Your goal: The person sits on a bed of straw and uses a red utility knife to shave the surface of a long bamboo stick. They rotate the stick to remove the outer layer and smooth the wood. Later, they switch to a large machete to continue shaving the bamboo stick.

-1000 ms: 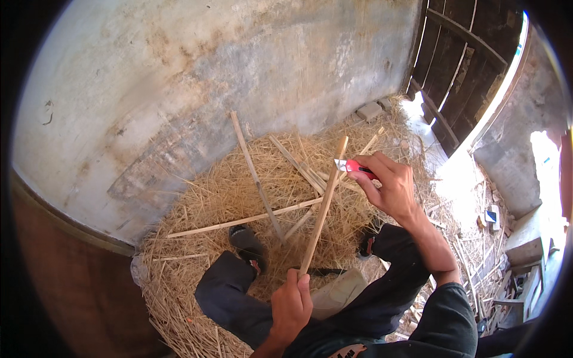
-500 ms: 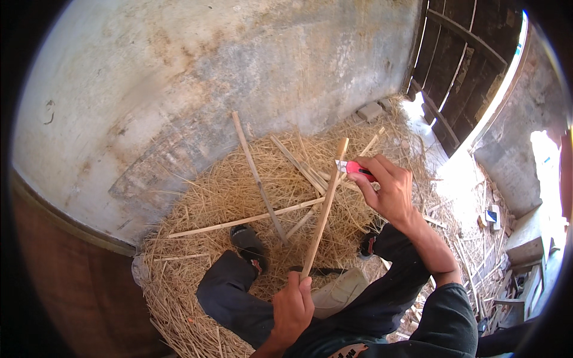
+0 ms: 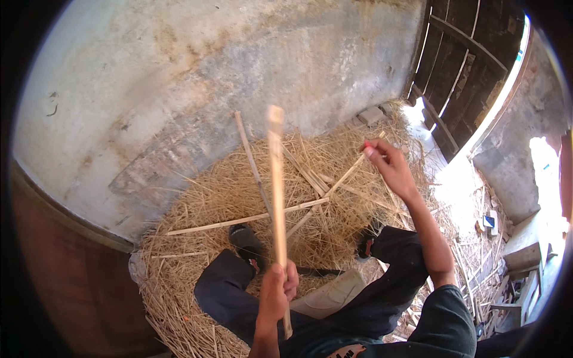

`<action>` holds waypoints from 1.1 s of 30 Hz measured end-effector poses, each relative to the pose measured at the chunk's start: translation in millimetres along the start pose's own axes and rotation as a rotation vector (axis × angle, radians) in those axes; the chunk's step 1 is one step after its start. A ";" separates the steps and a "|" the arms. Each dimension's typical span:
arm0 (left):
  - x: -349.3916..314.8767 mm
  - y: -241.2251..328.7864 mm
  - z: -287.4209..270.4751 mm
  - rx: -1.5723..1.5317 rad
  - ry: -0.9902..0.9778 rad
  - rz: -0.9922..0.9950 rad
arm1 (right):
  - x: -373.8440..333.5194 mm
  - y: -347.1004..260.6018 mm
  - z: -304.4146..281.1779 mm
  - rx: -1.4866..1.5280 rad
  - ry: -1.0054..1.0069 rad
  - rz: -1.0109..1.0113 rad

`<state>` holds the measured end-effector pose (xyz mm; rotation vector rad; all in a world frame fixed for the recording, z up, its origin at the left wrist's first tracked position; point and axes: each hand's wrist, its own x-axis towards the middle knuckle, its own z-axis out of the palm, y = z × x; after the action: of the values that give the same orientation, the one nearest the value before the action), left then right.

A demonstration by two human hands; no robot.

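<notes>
My left hand (image 3: 276, 293) is closed around the lower part of a bamboo strip (image 3: 277, 197), which stands nearly upright in front of me; its top end is blurred. The strip's short lower end sticks out below the fist. Off to the right, my right hand (image 3: 391, 170) is raised and closed on a utility knife. Only a small red bit of the utility knife (image 3: 367, 145) shows at the fingertips, and its blade cannot be made out. The knife and the held strip are well apart. Beneath my hands, more bamboo strips (image 3: 248, 223) lie crossed on straw-like shavings (image 3: 203, 200).
My shod feet rest among the shavings, with a pale flat-sided object (image 3: 334, 295) between my legs. A stained wall (image 3: 197, 77) rises ahead. Grey bricks (image 3: 371, 115) lie at its foot. A dark plank door (image 3: 465, 65) stands at the far right, and wood scraps (image 3: 516, 298) are piled below.
The held strip has swung left and become more upright. My right hand has drawn the knife off the strip and risen slightly, turning so that the blade no longer shows.
</notes>
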<state>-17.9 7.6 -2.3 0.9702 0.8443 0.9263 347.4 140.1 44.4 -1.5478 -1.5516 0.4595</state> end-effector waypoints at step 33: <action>-16.9 110.5 10.5 1.410 0.629 0.805 | -10.4 -22.6 -23.9 -0.150 -0.215 -0.480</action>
<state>-42.6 19.3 106.6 2.4161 1.7822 1.3215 350.4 119.3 71.7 -1.2007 -2.0908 0.2440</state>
